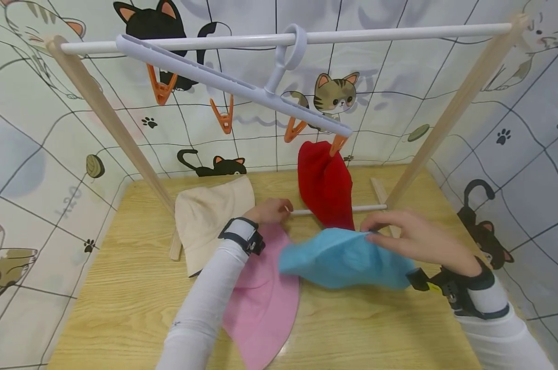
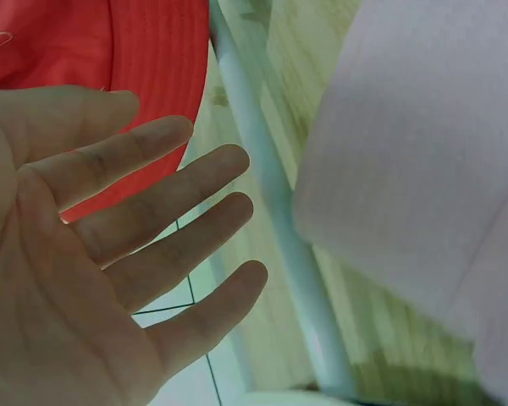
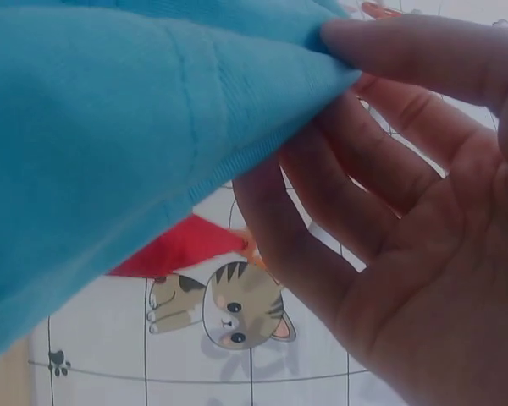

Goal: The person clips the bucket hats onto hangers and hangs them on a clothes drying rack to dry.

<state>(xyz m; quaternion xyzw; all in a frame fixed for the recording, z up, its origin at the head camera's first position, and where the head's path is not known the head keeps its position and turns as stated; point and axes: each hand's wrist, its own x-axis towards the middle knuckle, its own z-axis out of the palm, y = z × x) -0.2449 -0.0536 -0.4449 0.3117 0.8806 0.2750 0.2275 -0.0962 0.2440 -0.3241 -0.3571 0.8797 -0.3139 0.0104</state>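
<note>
My right hand (image 1: pixel 417 237) pinches the edge of a light blue bucket hat (image 1: pixel 343 262) and holds it up over the table, right of a pink bucket hat (image 1: pixel 266 303). In the right wrist view the thumb lies on one side of the blue brim (image 3: pixel 203 101), the fingers on the other. My left hand (image 1: pixel 273 209) is over the top end of the pink hat, near the rack's lower rod; in the left wrist view its fingers (image 2: pixel 178 199) are extended and hold nothing. A red bucket hat (image 1: pixel 324 182) hangs from an orange clip (image 1: pixel 338 145).
A pale lilac hanger (image 1: pixel 205 79) with several orange clips hooks over the rack's white top bar (image 1: pixel 399 35), tilted down to the right. Wooden posts (image 1: pixel 108 118) stand at either side. A cream bucket hat (image 1: pixel 205 221) lies left on the wooden table (image 1: pixel 122 288). Cat-patterned walls (image 1: pixel 256 149) enclose it.
</note>
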